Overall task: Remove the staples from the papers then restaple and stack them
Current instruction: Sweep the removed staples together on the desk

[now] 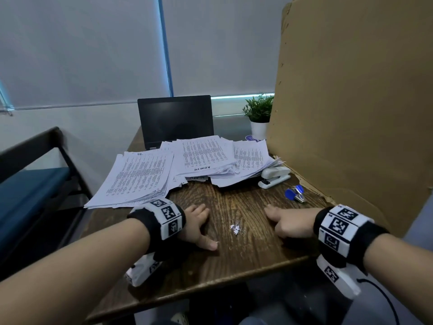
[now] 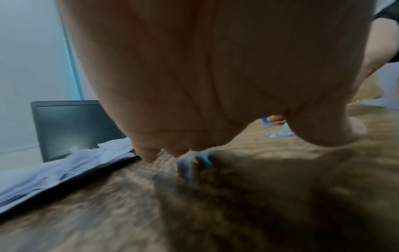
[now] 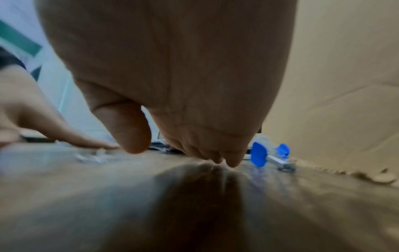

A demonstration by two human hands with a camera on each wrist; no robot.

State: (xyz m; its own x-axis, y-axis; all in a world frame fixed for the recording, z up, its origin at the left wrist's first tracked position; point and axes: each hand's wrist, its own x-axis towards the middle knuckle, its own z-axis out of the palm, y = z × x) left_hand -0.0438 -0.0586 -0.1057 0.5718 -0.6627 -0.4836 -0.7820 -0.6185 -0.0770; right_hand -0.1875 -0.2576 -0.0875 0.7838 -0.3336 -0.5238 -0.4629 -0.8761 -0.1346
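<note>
On my feed I see a dark wood-grain tabletop (image 1: 246,261) with a black laptop (image 1: 175,120) at its far edge, lid up and screen dark. Just right of the laptop stands a small green potted plant (image 1: 259,113) in a white pot. A tall sheet of brown cardboard (image 1: 351,102) stands upright along the right side of the tabletop, its bottom edge ragged. Behind everything hang pale grey roller blinds (image 1: 82,48) with a blue window frame (image 1: 165,43) between them. To the left, beside the tabletop, I make out a bench with a dark frame and a blue cushion (image 1: 28,191).
</note>
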